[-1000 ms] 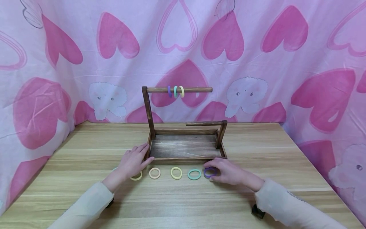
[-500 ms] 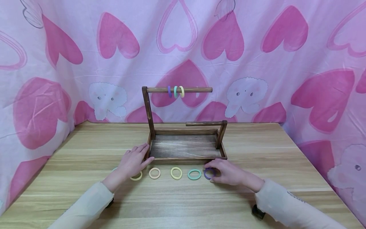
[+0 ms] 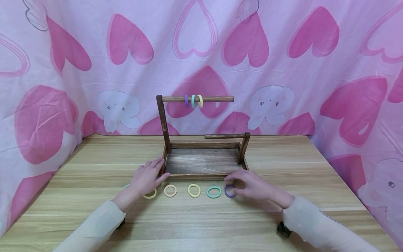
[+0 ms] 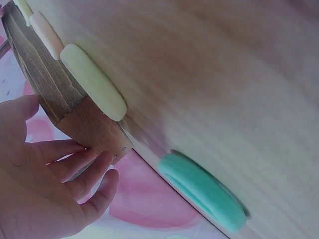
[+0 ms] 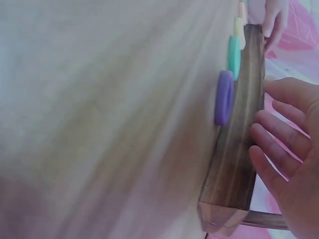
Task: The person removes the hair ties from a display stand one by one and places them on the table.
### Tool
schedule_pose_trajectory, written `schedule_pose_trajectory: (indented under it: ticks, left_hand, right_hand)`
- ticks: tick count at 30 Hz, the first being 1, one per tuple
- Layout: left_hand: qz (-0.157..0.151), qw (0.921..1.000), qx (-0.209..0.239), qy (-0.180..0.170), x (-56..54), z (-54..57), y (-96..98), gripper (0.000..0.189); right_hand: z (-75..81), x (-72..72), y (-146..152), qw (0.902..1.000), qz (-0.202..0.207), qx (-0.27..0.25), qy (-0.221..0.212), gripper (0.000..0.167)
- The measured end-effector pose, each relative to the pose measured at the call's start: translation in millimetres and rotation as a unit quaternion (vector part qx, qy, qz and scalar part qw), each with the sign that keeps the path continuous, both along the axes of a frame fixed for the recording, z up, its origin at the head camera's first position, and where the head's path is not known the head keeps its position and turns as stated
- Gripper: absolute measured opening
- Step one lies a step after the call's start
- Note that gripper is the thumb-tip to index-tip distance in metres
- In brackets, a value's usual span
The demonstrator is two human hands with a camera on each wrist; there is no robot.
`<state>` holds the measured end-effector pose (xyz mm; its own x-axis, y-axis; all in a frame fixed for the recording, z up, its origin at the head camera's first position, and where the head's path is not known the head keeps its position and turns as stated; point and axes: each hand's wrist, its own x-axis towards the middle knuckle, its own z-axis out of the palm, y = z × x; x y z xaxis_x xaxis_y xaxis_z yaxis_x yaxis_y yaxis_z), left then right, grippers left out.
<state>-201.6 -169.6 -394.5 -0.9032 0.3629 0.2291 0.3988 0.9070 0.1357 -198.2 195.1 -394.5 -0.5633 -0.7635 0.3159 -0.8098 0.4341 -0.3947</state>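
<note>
With left hand [image 3: 145,179] and right hand [image 3: 253,186] relaxed, only the left wrist view is fully showing the leftmost green ring [image 4: 203,193].

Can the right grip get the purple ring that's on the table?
Probably yes: the right grip looks empty and is right by the purple ring, with nothing visible in the way. The green ring next to it sits apart.
</note>
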Motion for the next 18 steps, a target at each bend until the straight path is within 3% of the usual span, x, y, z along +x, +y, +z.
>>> schedule_pose_trajectory:
  ticks: [9, 18]
  left_hand:
    - [0.001, 1.0, -0.002, -0.003, -0.1, -0.2, -0.6, 0.059]
    - [0.001, 1.0, -0.004, -0.005, -0.3, -0.1, -0.5, 0.06]
  right_hand:
    - [13.7, -14.9, 5, 0.9986, -0.012, -0.045, 0.024, 0.032]
    - [41.6, -25.4, 9, 0.9961, -0.065, -0.059, 0.005, 0.032]
